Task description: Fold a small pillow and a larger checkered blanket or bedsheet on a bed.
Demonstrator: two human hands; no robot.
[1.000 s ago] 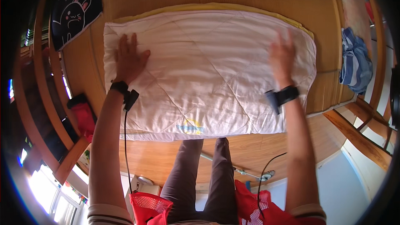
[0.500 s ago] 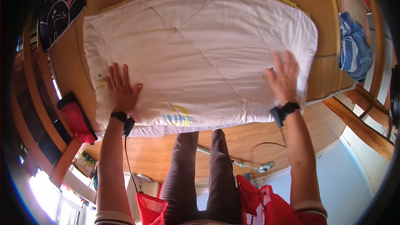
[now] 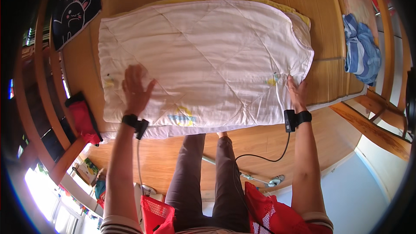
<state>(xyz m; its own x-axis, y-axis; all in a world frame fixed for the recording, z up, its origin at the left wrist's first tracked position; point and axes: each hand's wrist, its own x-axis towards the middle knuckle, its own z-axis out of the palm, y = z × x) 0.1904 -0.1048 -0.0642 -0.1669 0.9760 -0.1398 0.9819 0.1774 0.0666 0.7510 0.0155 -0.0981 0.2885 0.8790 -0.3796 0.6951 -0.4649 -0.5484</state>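
Note:
A white quilt (image 3: pixel 203 60) with diagonal stitching lies folded on a wooden bed surface, a yellow layer (image 3: pixel 255 1) showing along its far edge. My left hand (image 3: pixel 138 89) is over its left part, palm down, fingers and thumb apart; the hand is slightly blurred. At the quilt's right edge, my right hand (image 3: pixel 297 93) touches the fabric with fingers stretched forward, and its thumb side is partly hard to make out. The quilt's border curves inward and wrinkles just beyond that hand. Each wrist wears a black strap with a small cabled device.
Blue striped cloth (image 3: pixel 363 52) lies at the bed's right end. On the left are a dark cloth with a rabbit drawing (image 3: pixel 76 15), a red and black item (image 3: pixel 83 121) and wooden rails (image 3: pixel 43 82). A pale-green long-handled tool (image 3: pixel 274 180) rests on the floor.
The quilt's right edge has come inward. My right hand has moved from above the quilt to that edge. My left hand has shifted slightly to the right. The view has shifted a little.

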